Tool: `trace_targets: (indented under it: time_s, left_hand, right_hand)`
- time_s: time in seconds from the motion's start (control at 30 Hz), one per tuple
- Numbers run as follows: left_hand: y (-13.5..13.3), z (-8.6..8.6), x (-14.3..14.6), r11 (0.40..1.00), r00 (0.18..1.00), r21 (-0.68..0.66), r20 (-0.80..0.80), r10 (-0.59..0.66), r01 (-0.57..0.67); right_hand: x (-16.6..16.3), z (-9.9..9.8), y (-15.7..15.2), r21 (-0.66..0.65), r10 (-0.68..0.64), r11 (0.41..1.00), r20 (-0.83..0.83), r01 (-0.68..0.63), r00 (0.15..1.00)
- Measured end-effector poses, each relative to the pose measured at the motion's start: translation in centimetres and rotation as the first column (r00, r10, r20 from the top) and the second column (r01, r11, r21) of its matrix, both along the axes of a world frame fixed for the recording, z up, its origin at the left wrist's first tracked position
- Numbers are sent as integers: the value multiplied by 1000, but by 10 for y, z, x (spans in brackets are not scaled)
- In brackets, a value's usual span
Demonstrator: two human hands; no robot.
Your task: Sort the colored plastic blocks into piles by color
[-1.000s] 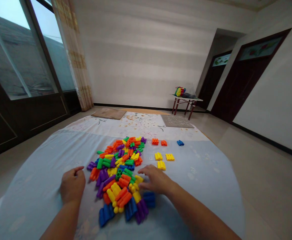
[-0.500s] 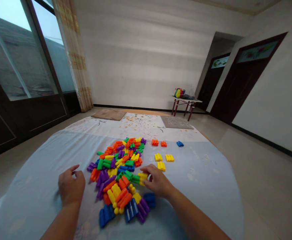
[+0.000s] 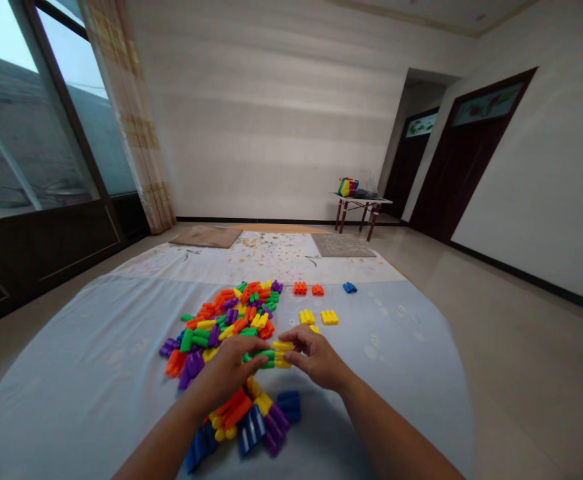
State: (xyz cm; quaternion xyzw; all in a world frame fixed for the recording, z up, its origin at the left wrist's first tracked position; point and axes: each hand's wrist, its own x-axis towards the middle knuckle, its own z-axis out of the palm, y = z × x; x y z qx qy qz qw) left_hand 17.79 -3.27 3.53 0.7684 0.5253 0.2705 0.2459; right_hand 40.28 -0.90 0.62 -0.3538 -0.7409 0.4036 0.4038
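Note:
A heap of bright plastic blocks (image 3: 226,320) in orange, green, yellow, purple and blue lies on a pale blue sheet (image 3: 96,373). Above its near end both hands meet. My left hand (image 3: 226,373) pinches the green end of a joined green and yellow block piece (image 3: 271,357). My right hand (image 3: 316,360) grips the yellow end of the same piece. Blue and purple blocks (image 3: 266,423) lie just below my hands.
Small sorted groups sit to the right of the heap: yellow blocks (image 3: 318,317), orange blocks (image 3: 307,289) and one blue block (image 3: 349,287). Two mats (image 3: 344,245) lie farther off. A small table (image 3: 361,207) stands by the far wall, dark doors to its right.
My right hand has lifted a green and yellow piece out of the heap. My left hand has swung from the sheet at the left across to grasp its green end.

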Motion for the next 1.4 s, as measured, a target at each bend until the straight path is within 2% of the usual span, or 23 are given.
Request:
trace_targets:
  time_s: [0.13,0.23,0.3,0.37,0.43,0.53,0.6,0.7,0.8,0.9,0.97,1.07,1.13,1.2,1.4]
  left_hand:
    - [11,0,-12,997,997,10,27,70,-70]
    - [22,-3,-17,987,992,102,4,127,-127]
    - [28,-7,-20,960,980,198,14,197,-196]
    - [32,-10,-27,912,952,279,32,304,-301]
    - [33,-12,-38,855,907,318,37,420,-410]
    - [27,-17,-61,767,822,344,23,569,-541]
    - [21,-25,-76,713,768,363,10,641,-600]
    - [15,-40,-91,652,699,348,11,715,-673]
    - [13,-53,-99,661,697,293,27,717,-691]
    - [12,-58,-102,674,706,254,53,706,-694]
    - [11,-59,-104,653,679,215,74,730,-726]
    - [10,-59,-106,630,647,165,90,757,-759]
    - [12,-61,-107,633,651,169,90,754,-756]
    - [14,-63,-108,636,656,176,83,751,-751]
    - [17,-63,-110,638,653,164,57,755,-753]
  right_hand:
    - [20,-7,4,-100,-131,987,-12,129,991]
    - [24,-18,5,-183,-203,961,42,207,978]
    - [22,-22,2,-138,-219,960,176,244,960]
    - [19,-23,-3,-29,-215,971,329,237,920]
    - [21,-19,-8,80,-221,975,426,207,877]
    - [28,-10,-13,190,-192,975,462,114,866]
    - [32,-5,-14,234,-108,972,495,-13,862]
    - [30,-2,-13,238,12,952,596,-191,803]
    - [23,-4,-12,225,29,948,646,-226,763]
    - [24,-6,-9,214,-4,962,631,-168,776]
    - [34,-4,-4,229,-56,968,580,-97,813]
    - [58,2,14,300,-238,948,465,101,853]
    - [76,6,32,324,-355,920,451,220,819]
    - [90,9,51,321,-406,908,503,271,763]
    - [100,5,95,257,-327,945,711,203,623]
